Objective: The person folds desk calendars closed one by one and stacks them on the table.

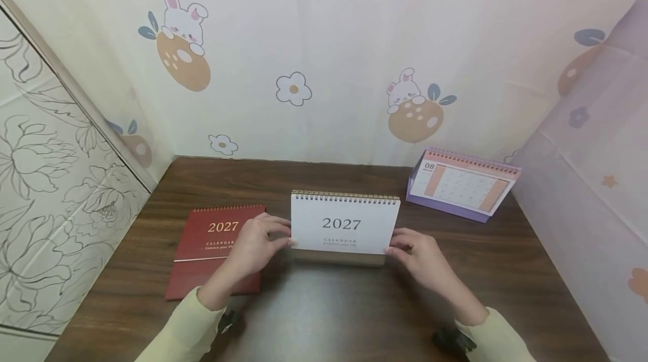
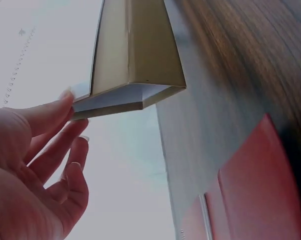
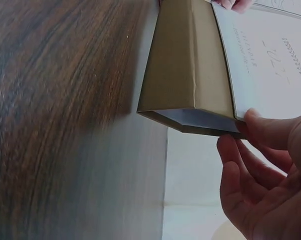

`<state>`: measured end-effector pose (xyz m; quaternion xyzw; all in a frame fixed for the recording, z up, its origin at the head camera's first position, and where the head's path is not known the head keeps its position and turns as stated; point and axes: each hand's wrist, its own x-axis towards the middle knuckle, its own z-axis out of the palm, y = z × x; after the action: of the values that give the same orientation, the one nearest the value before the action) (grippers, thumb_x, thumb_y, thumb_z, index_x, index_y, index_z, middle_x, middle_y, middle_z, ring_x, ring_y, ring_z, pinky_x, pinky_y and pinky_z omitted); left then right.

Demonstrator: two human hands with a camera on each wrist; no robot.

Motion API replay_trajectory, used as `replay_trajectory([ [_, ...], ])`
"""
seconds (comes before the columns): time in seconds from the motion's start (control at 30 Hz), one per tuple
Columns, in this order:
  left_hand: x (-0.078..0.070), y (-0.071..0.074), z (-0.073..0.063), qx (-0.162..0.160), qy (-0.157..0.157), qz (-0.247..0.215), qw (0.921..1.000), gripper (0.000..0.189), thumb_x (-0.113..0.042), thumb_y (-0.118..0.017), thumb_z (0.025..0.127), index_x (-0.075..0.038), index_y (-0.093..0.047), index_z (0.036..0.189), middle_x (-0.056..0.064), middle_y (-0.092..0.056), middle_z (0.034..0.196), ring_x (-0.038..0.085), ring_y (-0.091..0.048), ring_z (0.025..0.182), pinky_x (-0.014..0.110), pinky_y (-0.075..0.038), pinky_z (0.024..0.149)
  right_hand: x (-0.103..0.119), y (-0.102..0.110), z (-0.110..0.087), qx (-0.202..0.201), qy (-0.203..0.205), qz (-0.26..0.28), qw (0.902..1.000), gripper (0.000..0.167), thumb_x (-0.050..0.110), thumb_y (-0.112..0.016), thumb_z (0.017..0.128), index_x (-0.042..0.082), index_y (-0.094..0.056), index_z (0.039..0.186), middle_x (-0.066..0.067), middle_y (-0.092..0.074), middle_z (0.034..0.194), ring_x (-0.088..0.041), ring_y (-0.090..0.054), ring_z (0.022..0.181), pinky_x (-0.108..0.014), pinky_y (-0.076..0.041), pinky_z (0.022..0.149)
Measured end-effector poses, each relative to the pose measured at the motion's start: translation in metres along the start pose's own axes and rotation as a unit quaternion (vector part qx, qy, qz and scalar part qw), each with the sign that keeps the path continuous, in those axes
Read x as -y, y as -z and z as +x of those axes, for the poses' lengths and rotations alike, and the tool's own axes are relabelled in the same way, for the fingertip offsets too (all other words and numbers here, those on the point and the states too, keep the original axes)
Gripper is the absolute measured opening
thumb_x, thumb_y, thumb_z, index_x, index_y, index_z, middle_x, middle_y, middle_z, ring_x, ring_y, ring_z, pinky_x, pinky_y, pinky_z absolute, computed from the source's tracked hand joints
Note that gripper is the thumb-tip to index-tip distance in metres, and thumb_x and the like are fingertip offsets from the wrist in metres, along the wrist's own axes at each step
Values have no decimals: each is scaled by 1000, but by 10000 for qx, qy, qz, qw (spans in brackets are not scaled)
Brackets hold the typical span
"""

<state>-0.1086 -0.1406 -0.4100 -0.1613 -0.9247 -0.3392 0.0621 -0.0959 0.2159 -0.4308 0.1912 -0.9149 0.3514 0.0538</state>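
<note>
A white 2027 desk calendar (image 1: 344, 224) with a spiral binding along its top stands upright in the middle of the table. Its tan cardboard stand (image 2: 135, 45) shows below the white pages, folded into a hollow shape with an open end. My left hand (image 1: 255, 244) pinches the calendar's left edge, thumb in front and fingers behind. On the opposite edge, my right hand (image 1: 422, 255) pinches it the same way, its thumb (image 3: 265, 127) at the lower corner of the white cover.
A red 2027 calendar (image 1: 202, 266) lies on the wooden table (image 1: 324, 317) at the left, partly behind my left hand. At the back right stands a purple and orange desk calendar (image 1: 460, 185). A printed cloth (image 1: 334, 126) hangs behind the table.
</note>
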Motion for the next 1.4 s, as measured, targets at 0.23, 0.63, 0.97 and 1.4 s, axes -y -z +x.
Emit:
replay_trajectory([
  [0.23, 4, -8, -1, -93, 564, -689, 9960, 15, -14, -87, 76, -19, -80, 89, -8, -73, 93, 11, -64, 86, 32, -52, 70, 1, -4, 2, -29, -533, 181, 9984, 10, 5, -77, 86, 10, -72, 93, 2, -70, 92, -13, -62, 80, -33, -53, 72],
  [0.63, 19, -30, 1, -115, 1652, -1659, 9721, 15, -18, -86, 78, -16, -79, 92, -5, -73, 86, 15, -62, 74, 32, -49, 64, -8, -13, 7, 232, -1559, 742, 9847, 15, 13, -72, 93, 6, -67, 106, -4, -69, 97, -21, -64, 91, -41, -53, 80],
  [0.97, 27, -41, 1, 191, 1936, -1985, 9606, 37, -14, -82, 84, -7, -73, 119, 0, -74, 92, 17, -64, 83, 32, -50, 65, -14, -22, 10, 389, -1913, 1156, 9739, 38, 14, -71, 94, 2, -57, 127, -9, -71, 103, -27, -67, 99, -44, -55, 83],
  [1.4, 35, -53, 1, 602, 1884, -1829, 9630, 33, -15, -74, 91, -3, -70, 121, 1, -69, 94, 18, -59, 83, 32, -50, 69, -12, -29, 12, 738, -1924, 652, 9764, 38, 7, -68, 94, -5, -61, 130, -9, -70, 100, -24, -66, 93, -46, -54, 84],
])
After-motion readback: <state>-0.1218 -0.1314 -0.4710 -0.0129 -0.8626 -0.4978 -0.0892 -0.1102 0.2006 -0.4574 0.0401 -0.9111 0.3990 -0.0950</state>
